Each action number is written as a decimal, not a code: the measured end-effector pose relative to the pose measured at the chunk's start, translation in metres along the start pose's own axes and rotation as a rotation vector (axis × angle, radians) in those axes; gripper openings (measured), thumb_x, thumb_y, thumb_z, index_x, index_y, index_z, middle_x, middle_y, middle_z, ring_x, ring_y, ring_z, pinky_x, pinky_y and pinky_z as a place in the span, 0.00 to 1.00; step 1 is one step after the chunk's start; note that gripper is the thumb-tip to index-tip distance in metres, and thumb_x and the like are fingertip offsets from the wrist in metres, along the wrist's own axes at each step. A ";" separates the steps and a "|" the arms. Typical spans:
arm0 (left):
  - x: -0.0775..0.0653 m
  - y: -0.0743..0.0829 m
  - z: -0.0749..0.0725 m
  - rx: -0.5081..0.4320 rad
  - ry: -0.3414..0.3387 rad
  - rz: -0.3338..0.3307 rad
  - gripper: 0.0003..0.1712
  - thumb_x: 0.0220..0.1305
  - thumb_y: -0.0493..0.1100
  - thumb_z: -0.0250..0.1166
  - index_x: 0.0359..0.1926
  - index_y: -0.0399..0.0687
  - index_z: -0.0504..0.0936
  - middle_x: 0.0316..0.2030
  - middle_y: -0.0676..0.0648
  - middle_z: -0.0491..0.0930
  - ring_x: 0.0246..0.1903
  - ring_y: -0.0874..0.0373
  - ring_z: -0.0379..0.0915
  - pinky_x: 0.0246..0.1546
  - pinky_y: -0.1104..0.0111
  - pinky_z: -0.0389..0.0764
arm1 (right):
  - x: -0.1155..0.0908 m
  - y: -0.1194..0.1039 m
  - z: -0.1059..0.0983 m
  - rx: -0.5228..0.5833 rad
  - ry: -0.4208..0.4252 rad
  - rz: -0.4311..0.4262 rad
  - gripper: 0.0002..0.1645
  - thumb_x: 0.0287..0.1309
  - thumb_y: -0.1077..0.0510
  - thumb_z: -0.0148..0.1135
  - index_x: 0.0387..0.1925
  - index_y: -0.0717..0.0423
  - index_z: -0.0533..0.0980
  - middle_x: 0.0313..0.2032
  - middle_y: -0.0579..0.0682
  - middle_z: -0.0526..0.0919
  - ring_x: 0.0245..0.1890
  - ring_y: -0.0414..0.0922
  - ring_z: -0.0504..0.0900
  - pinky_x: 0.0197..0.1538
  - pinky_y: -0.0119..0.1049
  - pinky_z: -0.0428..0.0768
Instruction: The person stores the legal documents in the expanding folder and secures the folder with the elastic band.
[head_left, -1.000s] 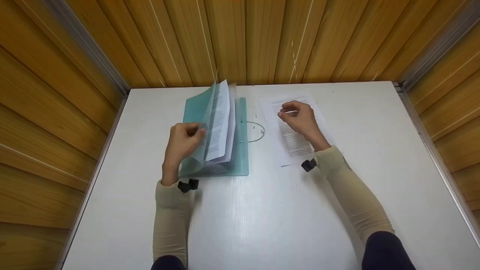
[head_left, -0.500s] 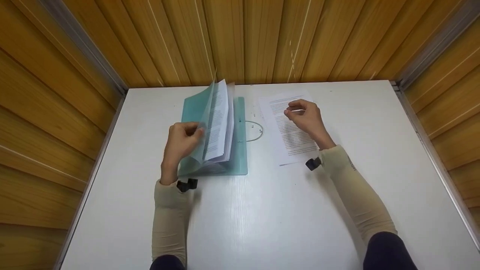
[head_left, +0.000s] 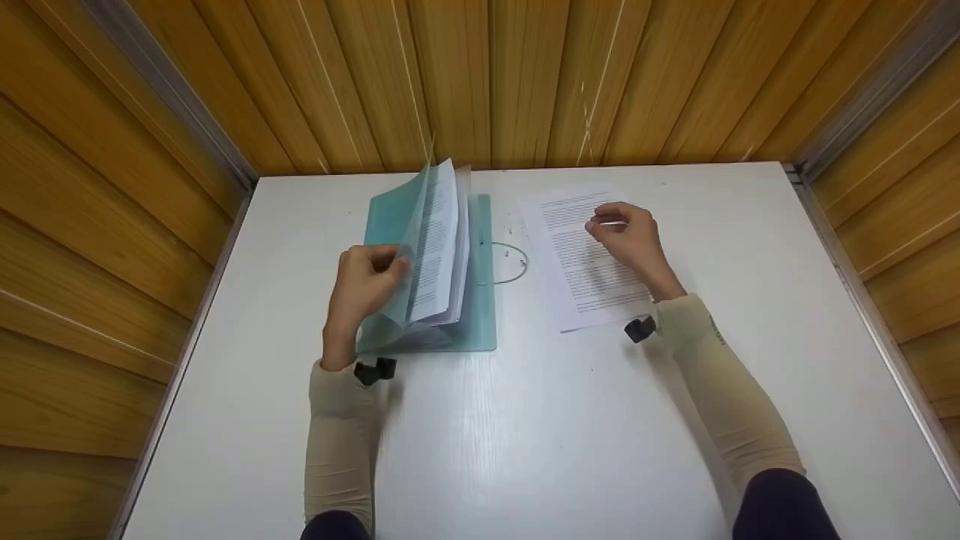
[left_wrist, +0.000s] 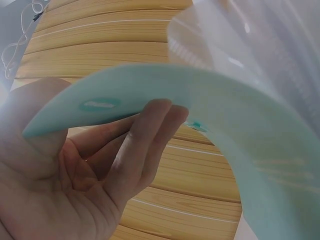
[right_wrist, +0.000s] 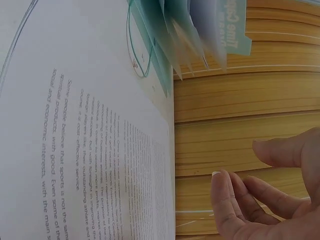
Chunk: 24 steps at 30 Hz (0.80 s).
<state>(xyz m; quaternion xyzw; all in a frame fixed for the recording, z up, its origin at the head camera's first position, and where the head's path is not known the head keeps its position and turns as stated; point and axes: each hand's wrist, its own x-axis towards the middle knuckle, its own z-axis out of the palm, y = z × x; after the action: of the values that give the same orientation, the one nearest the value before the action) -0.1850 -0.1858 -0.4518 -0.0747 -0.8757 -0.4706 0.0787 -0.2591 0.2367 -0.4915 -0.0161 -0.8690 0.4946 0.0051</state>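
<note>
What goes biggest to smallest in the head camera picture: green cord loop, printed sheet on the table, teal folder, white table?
1. White table
2. Teal folder
3. Printed sheet
4. Green cord loop

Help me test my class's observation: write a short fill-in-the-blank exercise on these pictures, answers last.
1. The person's ____ grip pinches the translucent leaf.
2. In the head view, the printed sheet lies to the ____ of the folder.
3. Of the folder and the printed sheet, the other grip hangs over the ____.
4. The thin loop juts from the edge of the ____.

Missing words: left; right; printed sheet; folder.
</note>
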 end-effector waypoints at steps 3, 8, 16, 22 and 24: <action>0.000 -0.001 0.000 -0.002 -0.001 -0.004 0.15 0.69 0.37 0.66 0.51 0.35 0.91 0.40 0.40 0.92 0.33 0.53 0.84 0.35 0.68 0.81 | 0.002 0.005 -0.004 0.000 0.010 0.013 0.24 0.71 0.52 0.67 0.64 0.57 0.80 0.59 0.58 0.85 0.59 0.56 0.85 0.63 0.49 0.81; 0.000 -0.001 -0.001 -0.005 -0.005 -0.010 0.15 0.69 0.37 0.66 0.51 0.35 0.91 0.40 0.40 0.92 0.33 0.53 0.82 0.34 0.69 0.81 | 0.007 0.014 -0.011 -0.011 0.045 0.016 0.24 0.71 0.53 0.68 0.63 0.58 0.80 0.59 0.59 0.85 0.59 0.56 0.84 0.65 0.51 0.80; 0.000 0.000 0.000 -0.012 -0.009 -0.007 0.15 0.69 0.37 0.66 0.51 0.35 0.91 0.40 0.40 0.92 0.33 0.52 0.83 0.35 0.68 0.81 | 0.011 0.030 -0.017 -0.033 0.059 0.048 0.26 0.72 0.52 0.66 0.66 0.59 0.78 0.62 0.60 0.83 0.61 0.57 0.83 0.67 0.52 0.79; 0.000 -0.001 0.002 -0.016 -0.006 -0.003 0.15 0.68 0.37 0.66 0.51 0.34 0.91 0.41 0.39 0.92 0.34 0.52 0.84 0.36 0.68 0.81 | 0.014 0.044 -0.021 -0.046 0.097 -0.005 0.24 0.72 0.55 0.66 0.64 0.62 0.80 0.61 0.61 0.84 0.61 0.59 0.83 0.66 0.54 0.79; 0.000 -0.001 0.002 -0.010 -0.005 0.000 0.15 0.68 0.36 0.66 0.51 0.35 0.91 0.41 0.39 0.92 0.34 0.52 0.84 0.36 0.68 0.81 | 0.014 0.049 -0.022 -0.050 0.111 -0.017 0.24 0.72 0.56 0.66 0.63 0.62 0.80 0.61 0.61 0.84 0.61 0.59 0.84 0.65 0.53 0.80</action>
<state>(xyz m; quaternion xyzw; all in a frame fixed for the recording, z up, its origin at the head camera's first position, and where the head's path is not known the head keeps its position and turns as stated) -0.1853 -0.1844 -0.4537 -0.0763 -0.8734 -0.4749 0.0761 -0.2718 0.2810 -0.5224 -0.0365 -0.8796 0.4708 0.0572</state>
